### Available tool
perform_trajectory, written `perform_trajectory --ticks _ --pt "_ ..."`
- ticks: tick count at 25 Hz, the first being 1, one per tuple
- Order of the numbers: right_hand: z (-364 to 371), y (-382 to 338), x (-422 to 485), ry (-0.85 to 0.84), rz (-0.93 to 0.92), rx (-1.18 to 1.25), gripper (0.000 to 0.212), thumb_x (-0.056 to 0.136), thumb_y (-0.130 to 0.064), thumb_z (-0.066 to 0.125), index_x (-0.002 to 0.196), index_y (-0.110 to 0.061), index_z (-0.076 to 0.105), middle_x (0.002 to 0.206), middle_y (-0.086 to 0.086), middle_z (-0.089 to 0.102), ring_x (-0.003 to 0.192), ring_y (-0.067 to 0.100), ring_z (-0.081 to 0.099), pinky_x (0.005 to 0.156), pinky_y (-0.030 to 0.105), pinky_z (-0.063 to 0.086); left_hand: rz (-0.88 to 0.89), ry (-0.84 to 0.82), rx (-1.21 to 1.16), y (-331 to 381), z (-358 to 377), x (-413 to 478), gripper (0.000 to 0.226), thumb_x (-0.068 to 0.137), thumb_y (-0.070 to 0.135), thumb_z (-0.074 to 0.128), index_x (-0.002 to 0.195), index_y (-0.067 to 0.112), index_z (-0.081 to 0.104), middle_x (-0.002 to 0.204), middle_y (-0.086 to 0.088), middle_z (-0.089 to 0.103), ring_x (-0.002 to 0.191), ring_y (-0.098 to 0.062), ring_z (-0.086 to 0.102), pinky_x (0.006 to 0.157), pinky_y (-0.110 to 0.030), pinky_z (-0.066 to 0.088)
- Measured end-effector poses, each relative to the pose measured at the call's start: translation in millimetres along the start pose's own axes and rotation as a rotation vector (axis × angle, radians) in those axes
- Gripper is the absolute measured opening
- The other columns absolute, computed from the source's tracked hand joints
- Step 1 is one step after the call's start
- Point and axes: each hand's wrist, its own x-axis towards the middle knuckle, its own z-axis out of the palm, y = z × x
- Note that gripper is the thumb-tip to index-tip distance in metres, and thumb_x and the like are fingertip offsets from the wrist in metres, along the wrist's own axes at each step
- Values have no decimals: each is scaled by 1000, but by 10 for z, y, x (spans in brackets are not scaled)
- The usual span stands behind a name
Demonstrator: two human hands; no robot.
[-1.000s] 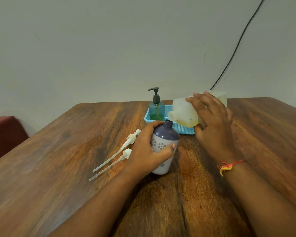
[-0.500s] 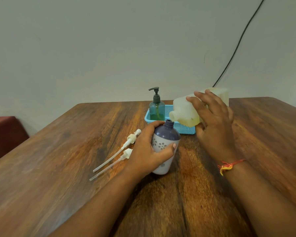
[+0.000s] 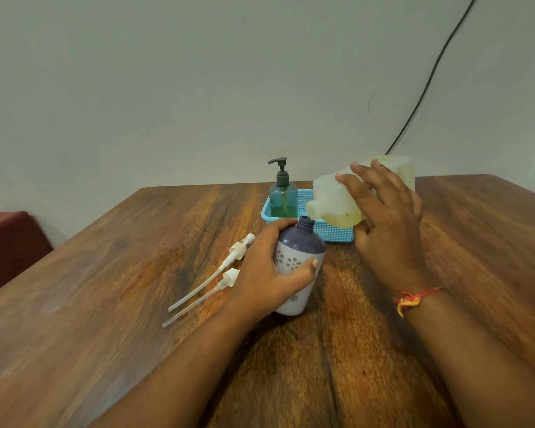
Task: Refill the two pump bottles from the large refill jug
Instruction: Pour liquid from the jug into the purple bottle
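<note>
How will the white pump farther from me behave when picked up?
Likely very light: the farther white pump is small plastic. Long and thin, it probably flexes and droops. Lying on the table, it might roll.

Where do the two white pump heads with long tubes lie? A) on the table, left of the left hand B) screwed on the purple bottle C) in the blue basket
A: the pump heads lie on the table beside the left hand, which grips the open purple bottle; the right hand tilts the refill jug.
</note>
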Motion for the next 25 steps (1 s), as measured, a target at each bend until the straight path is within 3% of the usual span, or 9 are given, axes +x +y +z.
perform_trajectory --ticks 25 --pt "-5 9 6 28 -29 -42 91 67 20 66 144 -27 55 153 1 49 148 25 32 107 49 24 -7 -7 0 -1 5 0 74 73 52 73 139 30 49 127 12 61 110 -4 64 92 -34 59"
